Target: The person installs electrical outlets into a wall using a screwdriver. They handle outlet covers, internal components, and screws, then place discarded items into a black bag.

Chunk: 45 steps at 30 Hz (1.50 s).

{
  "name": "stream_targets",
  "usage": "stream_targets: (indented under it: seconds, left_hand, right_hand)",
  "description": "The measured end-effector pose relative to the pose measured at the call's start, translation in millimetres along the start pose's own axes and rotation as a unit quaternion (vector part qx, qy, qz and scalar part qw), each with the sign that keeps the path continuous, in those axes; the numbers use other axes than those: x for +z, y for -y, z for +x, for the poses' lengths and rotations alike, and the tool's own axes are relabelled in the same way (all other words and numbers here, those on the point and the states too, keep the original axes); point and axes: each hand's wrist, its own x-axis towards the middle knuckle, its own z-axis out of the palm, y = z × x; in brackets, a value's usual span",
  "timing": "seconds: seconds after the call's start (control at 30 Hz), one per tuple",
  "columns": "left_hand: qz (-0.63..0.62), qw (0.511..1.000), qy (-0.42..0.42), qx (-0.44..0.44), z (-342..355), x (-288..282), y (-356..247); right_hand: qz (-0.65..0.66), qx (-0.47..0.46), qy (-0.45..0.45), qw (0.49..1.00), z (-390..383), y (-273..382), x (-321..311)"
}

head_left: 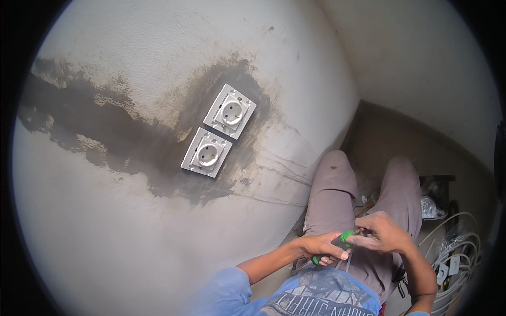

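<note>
Above my lap, my left hand is wrapped round a screwdriver with a black and green handle. Its handle end points up and to the right; a thin grey shaft seems to run toward the lower left, partly hidden. Close by that green end is my right hand, its fingers curled together. Whatever they pinch is too small to make out. On the wall to the left, two white power sockets sit side by side on a slant, their mounting frames bare.
Rough grey plaster surrounds the sockets and runs left along the white wall. My bent legs point toward the corner. At the right lie coiled white cable, a clear plastic bag and a dark box.
</note>
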Motion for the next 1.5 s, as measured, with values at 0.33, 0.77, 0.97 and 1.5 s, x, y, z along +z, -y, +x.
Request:
stream_targets:
  seconds: [0.33,0.77,0.97,1.5]
  left_hand:
    - [-0.005,1.0,0.02,-0.013,9.1,2.2,5.8]
    - [0.077,0.997,-0.015,0.0,3.2,4.6,5.5]
    - [0.295,0.92,-0.169,0.193,1.5,-24.0,-4.5]
    - [0.362,0.893,-0.157,0.215,10.7,-9.5,5.1]
  right_hand:
    - [0.019,-0.005,0.073,0.997,-10.1,-9.4,-3.0]
    - [0.142,0.017,-0.008,0.99,-24.3,-21.5,13.8]
    - [0.017,0.088,-0.011,0.996,-65.0,-19.8,42.8]
    - [0.219,0.047,-0.316,0.922,-29.3,12.5,48.3]
